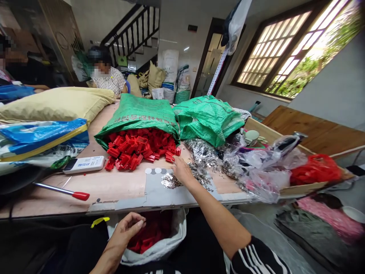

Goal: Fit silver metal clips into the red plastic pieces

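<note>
My right hand (pixel 183 171) reaches across the table, its fingertips closed at a red plastic piece (pixel 170 156) on the near edge of a red heap. That heap of red plastic pieces (pixel 139 146) spills from the mouth of a green woven sack (pixel 142 110). Beneath my right hand, small shiny metal pieces (pixel 171 180) lie on a grey mat (pixel 154 192). Nearer to me, my left hand (pixel 127 230) hovers by an open white bag (pixel 171 249) with red pieces (pixel 146 238) inside. Its thumb and fingers are curled together; anything between them is too small to make out.
A second green sack (pixel 209 116) and clear plastic bags (pixel 265 163) crowd the right side. On the left are a white box-shaped device (pixel 84 164), a red-tipped lever (pixel 80 195) and a beige sack (pixel 57 102). Across the table sits a person (pixel 110 80); another is far left.
</note>
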A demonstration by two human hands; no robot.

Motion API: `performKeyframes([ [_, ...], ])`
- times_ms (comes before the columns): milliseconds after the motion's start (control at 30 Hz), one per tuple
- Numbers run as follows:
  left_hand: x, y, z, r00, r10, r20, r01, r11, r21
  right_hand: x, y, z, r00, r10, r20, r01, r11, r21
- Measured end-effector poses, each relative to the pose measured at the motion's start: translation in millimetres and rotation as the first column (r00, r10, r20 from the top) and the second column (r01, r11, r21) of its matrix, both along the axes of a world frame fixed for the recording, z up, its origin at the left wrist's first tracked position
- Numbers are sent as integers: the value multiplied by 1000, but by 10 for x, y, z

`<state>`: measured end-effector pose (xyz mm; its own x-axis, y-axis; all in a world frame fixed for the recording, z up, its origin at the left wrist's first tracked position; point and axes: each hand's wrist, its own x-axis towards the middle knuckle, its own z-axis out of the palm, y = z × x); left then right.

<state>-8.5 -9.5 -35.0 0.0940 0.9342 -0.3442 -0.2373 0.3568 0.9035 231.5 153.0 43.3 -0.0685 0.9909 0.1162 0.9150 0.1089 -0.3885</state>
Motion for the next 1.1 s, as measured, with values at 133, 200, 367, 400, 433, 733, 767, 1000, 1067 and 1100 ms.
performKeyframes([
  [133,-21,6,-60,1000,-18,-2,18,1000,-9,-15,291,-23,996,-64,66,67,997,-45],
  [200,-26,-7,-55,1000,-9,-14,9,1000,-24,-63,320,-35,995,-66,77,71,996,-56],
  [367,9,-50,-23,997,70,-31,-71,997,-20,-231,172,-40,998,56,25,-54,997,-49],
  [400,15,-52,-28,997,73,-29,-73,997,-22,-244,148,-30,996,93,6,-93,995,-43],
  [433,19,-51,-38,997,72,-27,-73,997,-22,-241,138,-16,993,120,-12,-120,992,-34],
  [733,41,-39,-135,999,53,0,-53,998,-27,275,584,71,986,-161,-43,164,984,70],
  [767,47,-43,-110,999,50,2,-50,998,-27,310,624,65,986,-160,-41,163,985,60],
  [1000,2,-53,194,998,-65,-14,64,997,-36,192,473,190,996,-41,-82,42,999,18],
  [1067,-2,-37,271,997,-74,-9,74,997,-20,62,238,247,993,22,-120,-21,1000,12],
  [1100,5,-22,306,997,-73,-1,73,997,-10,-17,86,262,987,74,-142,-74,997,-1],
])
